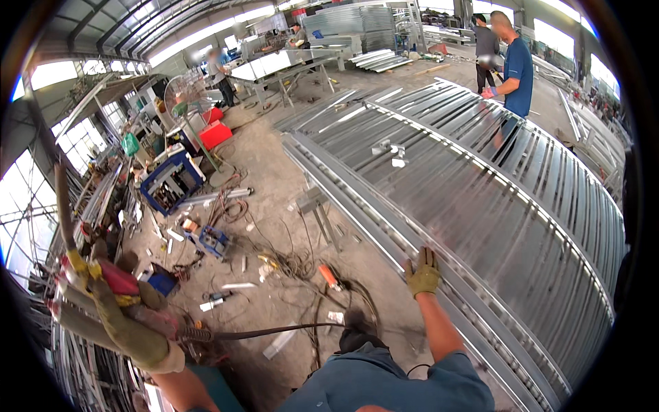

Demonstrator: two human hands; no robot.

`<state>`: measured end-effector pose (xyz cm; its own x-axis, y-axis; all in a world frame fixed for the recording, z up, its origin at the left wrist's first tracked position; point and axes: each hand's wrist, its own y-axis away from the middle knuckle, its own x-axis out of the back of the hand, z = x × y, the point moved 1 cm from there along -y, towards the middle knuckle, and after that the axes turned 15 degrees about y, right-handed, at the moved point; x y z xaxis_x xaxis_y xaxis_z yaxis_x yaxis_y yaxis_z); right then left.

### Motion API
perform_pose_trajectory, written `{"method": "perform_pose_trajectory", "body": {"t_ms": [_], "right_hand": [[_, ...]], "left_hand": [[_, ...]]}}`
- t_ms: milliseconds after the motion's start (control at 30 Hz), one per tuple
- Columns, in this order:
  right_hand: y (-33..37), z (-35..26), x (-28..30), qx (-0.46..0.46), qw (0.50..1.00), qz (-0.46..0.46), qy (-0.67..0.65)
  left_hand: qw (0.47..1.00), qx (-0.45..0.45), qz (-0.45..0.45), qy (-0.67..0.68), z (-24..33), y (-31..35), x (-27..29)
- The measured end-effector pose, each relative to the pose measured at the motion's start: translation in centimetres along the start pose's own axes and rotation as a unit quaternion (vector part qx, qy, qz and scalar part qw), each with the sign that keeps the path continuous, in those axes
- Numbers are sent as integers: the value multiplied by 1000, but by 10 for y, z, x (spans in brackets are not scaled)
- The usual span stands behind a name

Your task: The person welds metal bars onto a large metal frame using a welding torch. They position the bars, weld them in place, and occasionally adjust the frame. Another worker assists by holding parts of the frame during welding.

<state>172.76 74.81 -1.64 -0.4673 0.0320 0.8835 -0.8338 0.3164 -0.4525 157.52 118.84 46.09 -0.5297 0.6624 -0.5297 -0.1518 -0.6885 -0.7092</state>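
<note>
My left hand (pixel 130 329), in a yellow-green work glove, is raised at the lower left. Its fingers are wrapped round a welding torch with a red handle (pixel 118 276) and a long curved neck pointing up. A spring sleeve and a black cable (pixel 274 331) run from the torch toward my foot. My right hand (pixel 423 273), gloved alike, rests with fingers stretched out on the near edge rail of a large ribbed metal panel (pixel 446 189). Small metal brackets (pixel 390 149) lie on the panel.
A support stand (pixel 314 202) props the panel. On the floor lie tangled cables (pixel 298 264), an orange tool (pixel 329 277) and a blue machine (pixel 209 240). A larger blue machine (pixel 170 182) and a fan (pixel 184 99) stand left. A co-worker (pixel 516 69) is across the panel.
</note>
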Motion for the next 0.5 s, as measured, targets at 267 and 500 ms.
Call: {"method": "perform_pose_trajectory", "body": {"t_ms": [267,500], "right_hand": [[-148,-150,-90,20,995,-98,-25],[-249,-235,-130,33,995,-84,-52]], "left_hand": [[978,210,-3,-5,-174,-48,-12],[961,274,-42,1,-307,-72,-75]]}}
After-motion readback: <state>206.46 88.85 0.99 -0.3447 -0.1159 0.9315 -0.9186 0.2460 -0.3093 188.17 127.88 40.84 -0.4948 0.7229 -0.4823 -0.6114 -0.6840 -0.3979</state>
